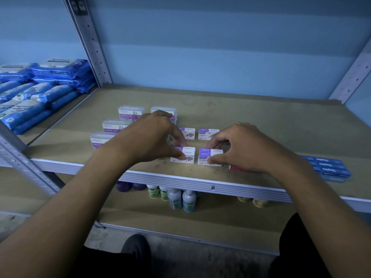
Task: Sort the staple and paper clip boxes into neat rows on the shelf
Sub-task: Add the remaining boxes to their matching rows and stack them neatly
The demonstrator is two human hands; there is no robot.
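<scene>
Paper clip boxes [112,127] sit toward shelf [261,121] left side, partly behind left hand [148,137]. Left hand fingers pinch left staple stack [185,156] near front edge; right hand [239,147] fingers pinch right staple stack [208,158] just beside it.

Blue plastic wipe packs [42,85] lie stacked on the neighbouring shelf at nine o'clock. On the lower shelf at six o'clock, small white bottles with green labels [181,198] stand beside purple containers [128,186].
</scene>
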